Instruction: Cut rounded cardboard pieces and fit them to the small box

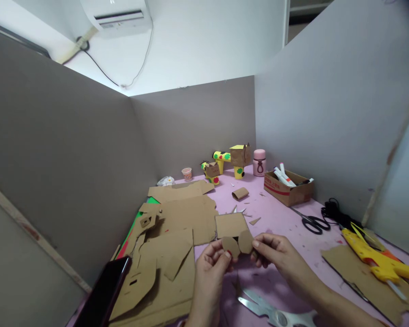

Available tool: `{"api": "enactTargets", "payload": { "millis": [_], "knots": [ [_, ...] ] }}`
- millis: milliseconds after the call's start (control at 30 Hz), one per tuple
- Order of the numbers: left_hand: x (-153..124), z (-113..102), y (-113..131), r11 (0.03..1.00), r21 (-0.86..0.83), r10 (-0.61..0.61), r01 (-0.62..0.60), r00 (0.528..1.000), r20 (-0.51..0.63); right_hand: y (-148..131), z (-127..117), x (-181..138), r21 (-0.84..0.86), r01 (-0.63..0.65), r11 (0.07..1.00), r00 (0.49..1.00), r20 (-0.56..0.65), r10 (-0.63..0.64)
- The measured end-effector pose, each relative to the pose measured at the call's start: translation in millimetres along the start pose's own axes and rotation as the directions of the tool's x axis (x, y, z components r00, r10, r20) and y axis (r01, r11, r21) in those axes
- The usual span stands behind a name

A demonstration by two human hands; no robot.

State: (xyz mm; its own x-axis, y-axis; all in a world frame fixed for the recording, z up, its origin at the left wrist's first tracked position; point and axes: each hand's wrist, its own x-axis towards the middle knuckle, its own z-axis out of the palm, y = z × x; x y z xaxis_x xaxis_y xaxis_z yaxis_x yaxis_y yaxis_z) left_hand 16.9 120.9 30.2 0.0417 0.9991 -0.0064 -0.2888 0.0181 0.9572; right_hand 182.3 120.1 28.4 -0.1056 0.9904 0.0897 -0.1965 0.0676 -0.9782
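My left hand [213, 261] pinches a small rounded piece of cardboard [230, 246] between thumb and fingers. In my right hand [271, 249] is another small rounded cardboard piece [246, 242], held upright close beside the first. Their inner edges are near each other; I cannot tell whether they touch. Just behind them lies a squarish cardboard piece [231, 224]. Large open scissors [272, 313] rest on the table below my hands, partly covered by my right forearm.
Cut cardboard sheets [177, 254] cover the left side, beside a phone [104, 290]. On the right are a yellow glue gun [383, 263], black-handled scissors [315, 224] and a box of markers [286, 190]. Painted cardboard animals [238, 156] and a pink bottle [259, 163] stand at the back.
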Motion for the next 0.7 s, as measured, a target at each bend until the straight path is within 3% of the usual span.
{"api": "enactTargets", "payload": {
  "millis": [700],
  "knots": [
    [-2.9,5.1,-2.7,1.000,-0.031,0.000,0.001,0.998,0.055,4.2,7.3,-2.4,-0.066,0.005,0.998,1.000,0.030,-0.003]
  ]
}}
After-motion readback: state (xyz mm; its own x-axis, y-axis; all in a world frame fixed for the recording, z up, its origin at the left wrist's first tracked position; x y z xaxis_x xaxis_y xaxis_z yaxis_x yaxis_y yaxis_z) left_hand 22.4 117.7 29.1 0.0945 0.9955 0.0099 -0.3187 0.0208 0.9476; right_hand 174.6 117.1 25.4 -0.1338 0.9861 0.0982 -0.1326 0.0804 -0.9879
